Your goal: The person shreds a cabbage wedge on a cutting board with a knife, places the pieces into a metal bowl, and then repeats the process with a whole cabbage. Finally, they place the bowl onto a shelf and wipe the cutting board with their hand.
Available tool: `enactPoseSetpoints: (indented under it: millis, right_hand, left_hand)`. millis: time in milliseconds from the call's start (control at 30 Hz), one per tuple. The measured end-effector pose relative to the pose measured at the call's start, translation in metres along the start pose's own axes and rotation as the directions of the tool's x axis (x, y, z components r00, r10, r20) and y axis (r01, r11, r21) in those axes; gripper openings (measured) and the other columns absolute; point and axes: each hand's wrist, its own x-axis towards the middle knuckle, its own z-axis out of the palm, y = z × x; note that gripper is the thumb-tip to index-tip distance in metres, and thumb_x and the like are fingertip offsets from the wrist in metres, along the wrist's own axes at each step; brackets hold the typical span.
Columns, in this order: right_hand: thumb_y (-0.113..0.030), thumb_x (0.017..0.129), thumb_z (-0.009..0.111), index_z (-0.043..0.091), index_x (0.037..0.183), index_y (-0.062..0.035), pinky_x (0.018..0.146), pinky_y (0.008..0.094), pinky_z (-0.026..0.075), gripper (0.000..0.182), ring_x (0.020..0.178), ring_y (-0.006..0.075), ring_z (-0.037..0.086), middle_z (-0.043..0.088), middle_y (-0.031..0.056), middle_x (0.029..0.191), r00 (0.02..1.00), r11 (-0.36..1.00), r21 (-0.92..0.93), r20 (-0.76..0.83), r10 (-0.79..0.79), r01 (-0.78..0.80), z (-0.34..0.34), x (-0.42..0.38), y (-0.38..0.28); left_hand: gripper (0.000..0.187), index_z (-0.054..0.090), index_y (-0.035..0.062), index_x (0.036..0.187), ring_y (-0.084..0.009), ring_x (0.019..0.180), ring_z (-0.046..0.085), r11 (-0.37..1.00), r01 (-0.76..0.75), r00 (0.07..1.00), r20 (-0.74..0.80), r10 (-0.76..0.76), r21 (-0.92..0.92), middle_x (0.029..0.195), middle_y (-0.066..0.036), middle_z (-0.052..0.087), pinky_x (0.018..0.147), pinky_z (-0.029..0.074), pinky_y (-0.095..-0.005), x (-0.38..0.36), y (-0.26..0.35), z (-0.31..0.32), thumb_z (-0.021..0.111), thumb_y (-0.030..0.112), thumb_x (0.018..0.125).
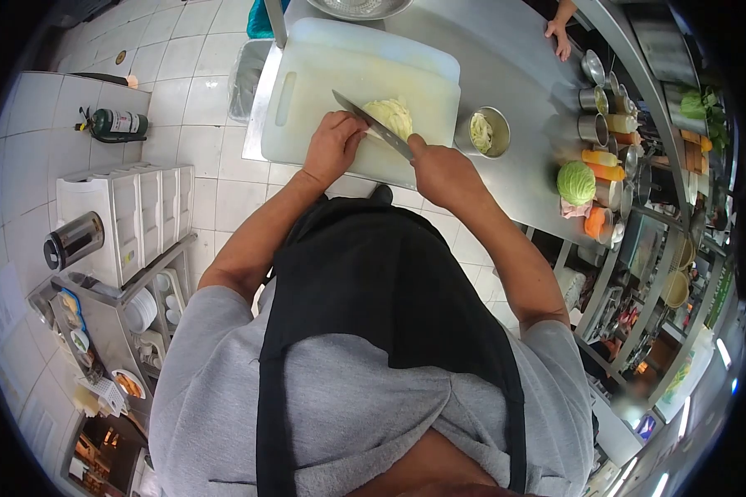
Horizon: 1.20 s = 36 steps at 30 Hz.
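Note:
My right hand (446,172) is wrapped round the handle of a kitchen knife (375,124), its blade slanting to the upper left across the cutting board (323,62). Just beyond the blade lies a pile of cut pale cabbage (392,116). My left hand (335,142) rests near the board's front edge, fingers curled and pressed together close to the blade. What those fingers grip, if anything, is hidden. Right of the board, a round metal container (498,124) holds more cut cabbage (480,132).
A whole green cabbage (576,182) sits at the counter's right, beside squeeze bottles (603,164) and metal pots (593,128). Another person's hand (559,38) rests on the steel counter (514,62) at the far side. A metal bowl (360,7) stands beyond the board.

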Motion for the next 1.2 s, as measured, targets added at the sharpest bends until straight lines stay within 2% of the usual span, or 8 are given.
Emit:
enactPoseSetpoints:
  millis: [267, 467, 633, 733, 800, 900, 1033, 1200]
  right_hand:
    - [-0.007, 0.101, 0.063, 0.059, 0.12, 0.0019, 0.075, 0.0586, 0.059, 0.022, 0.086, 0.0453, 0.078, 0.076, 0.0262, 0.088, 0.998, 1.0, -0.009, -0.051, -0.022, 0.022, 0.023, 0.012, 0.002]
    - [-0.021, 0.108, 0.065, 0.056, 0.119, -0.0027, 0.073, 0.061, 0.058, 0.023, 0.08, 0.0475, 0.076, 0.076, 0.0244, 0.085, 0.95, 0.988, 0.132, -0.309, -0.036, 0.081, 0.09, 0.017, 0.017]
    - [-0.023, 0.111, 0.065, 0.055, 0.127, -0.0021, 0.074, 0.0639, 0.055, 0.028, 0.084, 0.0532, 0.073, 0.076, 0.028, 0.089, 0.86, 0.93, 0.358, -0.448, 0.243, -0.077, 0.078, -0.038, 0.031]
    - [-0.021, 0.111, 0.067, 0.056, 0.126, -0.0032, 0.074, 0.0628, 0.055, 0.026, 0.09, 0.0551, 0.072, 0.075, 0.0297, 0.091, 0.78, 0.876, 0.464, -0.495, 0.383, -0.135, 0.072, -0.073, 0.056]
    - [-0.021, 0.11, 0.065, 0.057, 0.127, -0.0026, 0.073, 0.0631, 0.055, 0.026, 0.085, 0.0531, 0.073, 0.075, 0.0289, 0.087, 0.716, 0.868, 0.482, -0.563, 0.414, -0.123, 0.08, -0.095, 0.071]
    - [-0.022, 0.111, 0.064, 0.058, 0.127, -0.0038, 0.073, 0.0627, 0.055, 0.025, 0.085, 0.053, 0.073, 0.075, 0.028, 0.088, 0.676, 0.815, 0.532, -0.514, 0.527, -0.23, 0.087, -0.133, 0.078]
    - [-0.02, 0.111, 0.064, 0.058, 0.127, -0.004, 0.072, 0.0612, 0.054, 0.023, 0.085, 0.0522, 0.072, 0.075, 0.027, 0.088, 0.587, 0.716, 0.629, -0.469, 0.66, -0.302, 0.111, -0.179, 0.078]
    - [-0.019, 0.111, 0.065, 0.057, 0.124, -0.0036, 0.072, 0.0604, 0.054, 0.022, 0.085, 0.0525, 0.072, 0.075, 0.0274, 0.089, 0.411, 0.548, 0.772, -0.408, 0.815, -0.322, 0.155, -0.212, 0.073]
  left_hand:
    - [0.016, 0.077, 0.0054, 0.108, -0.0355, 0.108, 0.068, 1.0, 0.0, 1.0, -0.011, 0.0, 0.014, 0.109, -0.009, 0.073, 0.095, 0.058, -0.045, -0.004, -0.004, 0.001, 0.079, 0.002, 0.092]
    - [0.024, 0.077, 0.0071, 0.115, -0.0378, 0.113, 0.067, 1.0, 0.011, 0.997, 0.076, -0.013, 0.026, 0.115, -0.013, 0.072, 0.096, 0.057, -0.0464, -0.006, -0.008, -0.004, 0.079, 0.002, 0.091]
    - [0.051, 0.071, 0.0136, 0.137, -0.0422, 0.128, 0.06, 0.988, -0.109, 0.96, 0.271, 0.077, 0.106, 0.137, -0.017, 0.064, 0.107, 0.052, -0.0538, 0.03, -0.006, -0.014, 0.082, 0.004, 0.088]
    - [0.088, 0.057, 0.0222, 0.158, -0.0441, 0.15, 0.046, 0.91, -0.331, 0.834, 0.528, 0.159, 0.249, 0.164, -0.019, 0.047, 0.118, 0.044, -0.062, 0.083, 0.017, -0.018, 0.091, 0.007, 0.078]
    - [0.11, 0.05, 0.0274, 0.166, -0.0424, 0.161, 0.036, 0.772, -0.6, 0.577, 0.782, 0.235, 0.211, 0.176, -0.018, 0.033, 0.123, 0.039, -0.0651, 0.116, 0.028, -0.008, 0.097, 0.007, 0.068]
    - [0.117, 0.05, 0.0265, 0.166, -0.0426, 0.162, 0.035, 0.703, -0.703, 0.3, 0.942, 0.153, 0.109, 0.178, -0.019, 0.034, 0.125, 0.04, -0.0612, 0.143, 0.033, 0.015, 0.099, 0.006, 0.062]
    - [0.109, 0.052, 0.0213, 0.162, -0.0433, 0.155, 0.043, 0.719, -0.693, 0.152, 0.985, 0.085, 0.045, 0.167, -0.019, 0.045, 0.121, 0.044, -0.0579, 0.152, 0.035, 0.031, 0.097, 0.008, 0.064]
    - [0.086, 0.058, 0.0115, 0.147, -0.0446, 0.132, 0.054, 0.775, -0.593, 0.283, 0.958, -0.054, 0.219, 0.136, -0.019, 0.057, 0.113, 0.05, -0.0522, 0.144, 0.044, 0.034, 0.092, 0.016, 0.068]
